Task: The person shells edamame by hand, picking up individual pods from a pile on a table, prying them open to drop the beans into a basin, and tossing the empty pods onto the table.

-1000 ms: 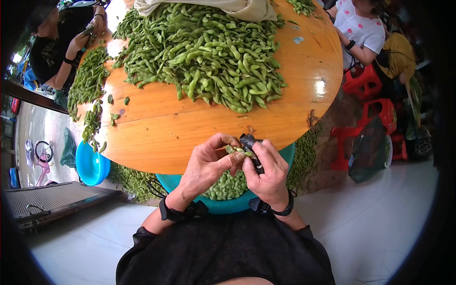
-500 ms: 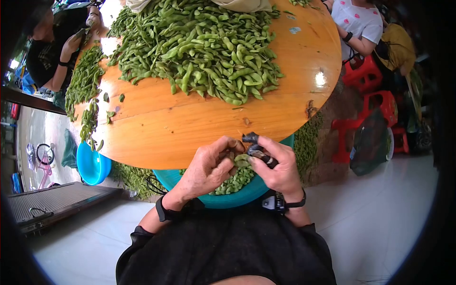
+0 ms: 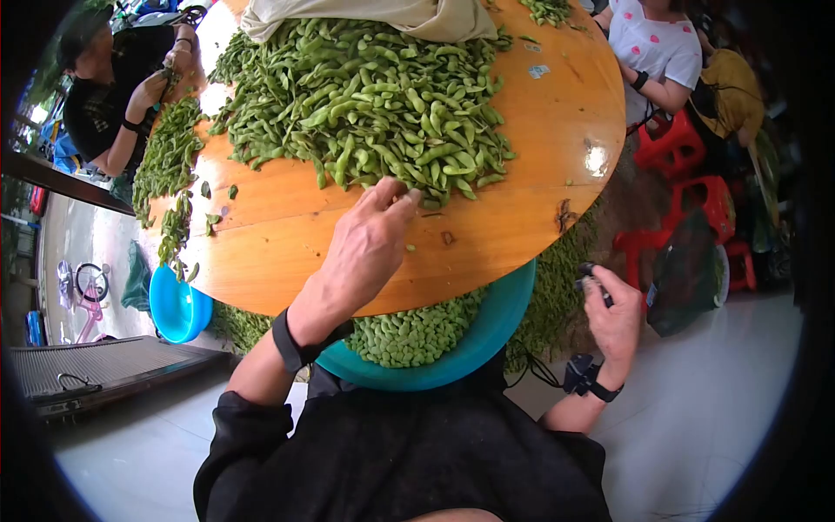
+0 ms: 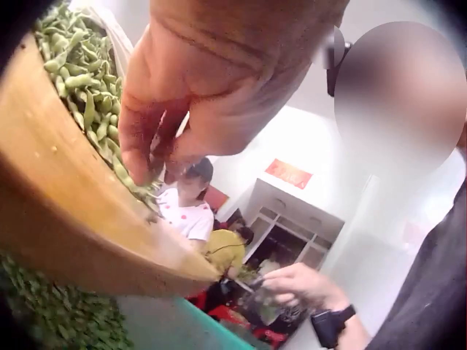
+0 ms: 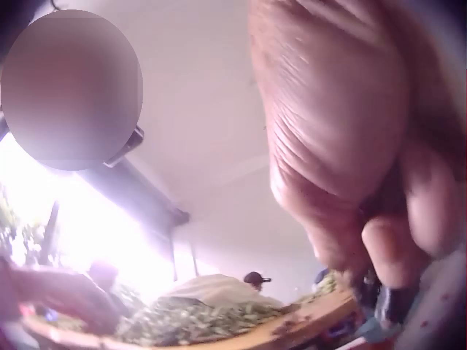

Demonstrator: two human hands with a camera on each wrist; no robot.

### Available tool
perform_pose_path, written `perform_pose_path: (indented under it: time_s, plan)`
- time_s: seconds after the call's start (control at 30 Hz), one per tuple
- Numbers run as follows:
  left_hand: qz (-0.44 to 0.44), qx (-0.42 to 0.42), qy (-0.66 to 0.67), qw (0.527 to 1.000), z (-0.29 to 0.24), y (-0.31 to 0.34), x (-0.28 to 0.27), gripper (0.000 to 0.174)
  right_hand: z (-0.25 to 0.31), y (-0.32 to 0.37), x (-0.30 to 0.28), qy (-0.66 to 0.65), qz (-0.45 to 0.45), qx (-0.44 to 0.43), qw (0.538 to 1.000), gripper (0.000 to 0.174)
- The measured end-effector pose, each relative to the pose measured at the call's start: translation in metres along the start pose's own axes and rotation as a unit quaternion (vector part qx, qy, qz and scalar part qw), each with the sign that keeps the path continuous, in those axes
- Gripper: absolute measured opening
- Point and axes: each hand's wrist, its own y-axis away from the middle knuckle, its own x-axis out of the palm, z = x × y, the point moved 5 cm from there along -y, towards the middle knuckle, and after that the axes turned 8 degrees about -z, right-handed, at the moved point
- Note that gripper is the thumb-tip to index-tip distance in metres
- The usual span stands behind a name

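Observation:
My left hand (image 3: 361, 248) reaches over the wooden table (image 3: 261, 252) to the near edge of a large heap of green soybean pods (image 3: 383, 113). In the left wrist view its thumb and fingers come together on a pod (image 4: 120, 175) at the heap's edge. My right hand (image 3: 613, 317) is out to the right, beyond the table's rim and above the floor. Black wrapping covers some of its fingertips (image 3: 588, 269); the fingers are loosely bent, and no pod shows in them. Below the table's edge, a blue-green basin (image 3: 509, 304) holds many shelled green beans (image 3: 409, 335).
Pods and husks (image 3: 557, 300) litter the floor beside the basin. A blue tub (image 3: 178, 304) stands at the left. Red stools (image 3: 670, 148) and a dark bag (image 3: 683, 274) are at the right. Two people sit across the table; a cloth sack (image 3: 374, 17) lies on the heap.
Both hands were together over the basin working a pod. They have since parted: the left went forward to the heap, the right outward to the right. More beans in the basin are uncovered to view.

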Motion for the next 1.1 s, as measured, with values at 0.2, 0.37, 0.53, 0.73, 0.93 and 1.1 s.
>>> perform_pose_path:
  time_s: [0.2,0.37,0.53,0.73,0.93,1.1]
  plan:
    - [0.053,0.036,-0.105,0.992,0.007,-0.002,0.008,0.024,0.051,-0.002,0.044,-0.061,0.013,-0.134,0.989,0.018]
    - [0.029,-0.045,0.003,0.999,0.011,0.000,0.012,0.020,0.080,0.000,0.072,-0.139,0.055,-0.154,0.977,0.018]
    - [0.055,-0.019,-0.107,0.993,0.010,-0.005,0.018,0.024,0.093,-0.002,0.077,-0.129,0.074,-0.144,0.978,0.018]
    - [0.008,0.004,-0.100,0.995,0.013,-0.002,0.014,0.025,0.091,0.004,0.087,-0.163,0.079,-0.118,0.976,0.019]
    - [0.033,-0.042,-0.073,0.996,0.014,0.005,0.002,0.015,0.101,0.008,0.111,-0.219,0.121,-0.089,0.964,0.022]
    - [-0.004,-0.043,0.000,0.999,0.022,-0.003,0.002,0.017,0.104,0.007,0.118,-0.224,0.133,-0.103,0.960,0.023]
